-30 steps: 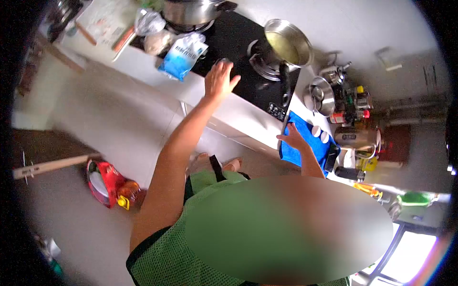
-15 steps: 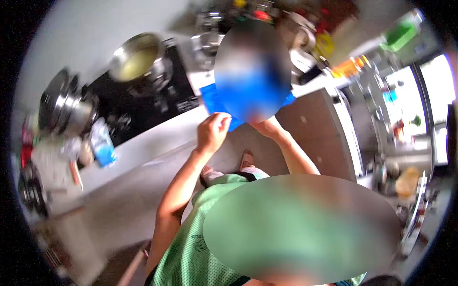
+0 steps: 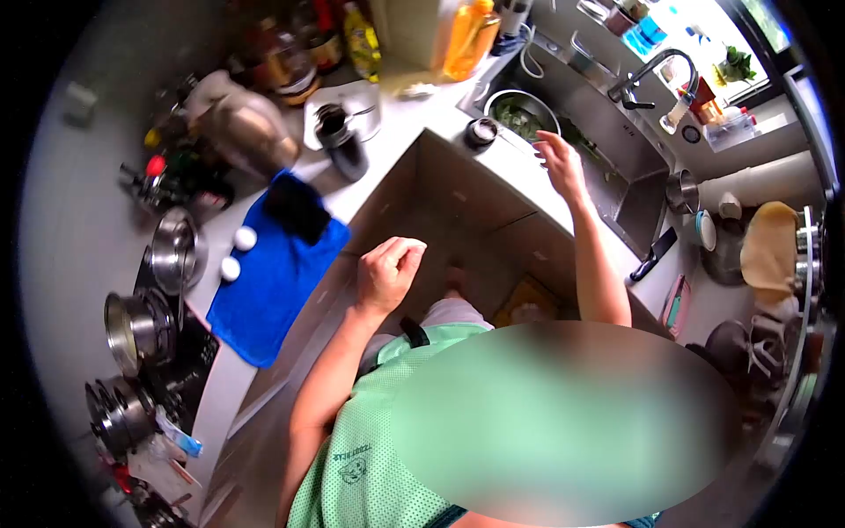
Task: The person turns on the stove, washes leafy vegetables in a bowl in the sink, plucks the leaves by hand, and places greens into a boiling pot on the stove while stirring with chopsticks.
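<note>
My left hand (image 3: 387, 275) is in front of me over the floor, its fingers curled and thumb pressed in. Whatever it holds, if anything, is hidden. On the counter to its left lies a blue cloth (image 3: 273, 304), bearing a dark flat thing (image 3: 299, 209) and two small white round things (image 3: 245, 238). My right hand (image 3: 563, 167) reaches to the sink's front edge, fingers apart, with nothing visible in it. Near its fingertips is a metal bowl (image 3: 556, 123) with leafy greens. A small dark jar (image 3: 481, 134) stands left of the bowl.
A dark cup-like container (image 3: 343, 151) stands at the counter corner, by an orange bottle (image 3: 471, 40). The sink (image 3: 638, 207) has a tall faucet (image 3: 660, 66). A knife (image 3: 653, 255) lies right of the sink. Steel pots (image 3: 136, 330) crowd the stove at left.
My view has turned right, from stove to sink. My right hand has moved away from the blue cloth to the sink edge, its fingers now visible and apart. My left hand remains closed.
</note>
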Demonstrator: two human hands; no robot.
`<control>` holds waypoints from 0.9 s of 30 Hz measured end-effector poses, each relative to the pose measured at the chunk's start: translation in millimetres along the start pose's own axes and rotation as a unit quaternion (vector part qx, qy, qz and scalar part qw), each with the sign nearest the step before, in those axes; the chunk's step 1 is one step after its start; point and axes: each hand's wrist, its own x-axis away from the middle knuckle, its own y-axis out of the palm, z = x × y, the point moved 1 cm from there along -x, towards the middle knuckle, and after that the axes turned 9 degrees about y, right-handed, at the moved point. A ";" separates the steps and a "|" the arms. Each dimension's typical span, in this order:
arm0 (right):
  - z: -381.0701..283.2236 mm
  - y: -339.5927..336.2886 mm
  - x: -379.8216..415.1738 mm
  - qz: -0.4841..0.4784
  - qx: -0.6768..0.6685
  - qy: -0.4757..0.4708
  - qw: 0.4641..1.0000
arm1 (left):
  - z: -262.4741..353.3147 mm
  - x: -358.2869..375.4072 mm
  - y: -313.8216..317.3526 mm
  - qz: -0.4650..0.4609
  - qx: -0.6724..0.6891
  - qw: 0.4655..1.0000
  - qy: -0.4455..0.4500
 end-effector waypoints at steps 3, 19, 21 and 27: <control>73.7 -29.9 -88.0 0.008 -0.001 0.095 0.995 | -3.4 -59.1 54.6 -0.048 0.012 0.996 -0.076; 213.0 97.9 -214.2 -0.127 0.330 0.344 0.870 | -106.4 -205.3 189.9 -0.111 -0.197 0.967 -0.116; 189.8 103.1 -207.7 -0.124 0.388 0.238 0.882 | -111.6 -208.1 187.4 -0.090 -0.234 0.963 -0.100; 221.9 85.3 -214.7 -0.239 0.383 0.126 0.884 | -118.4 -213.0 176.9 -0.060 -0.223 0.966 -0.116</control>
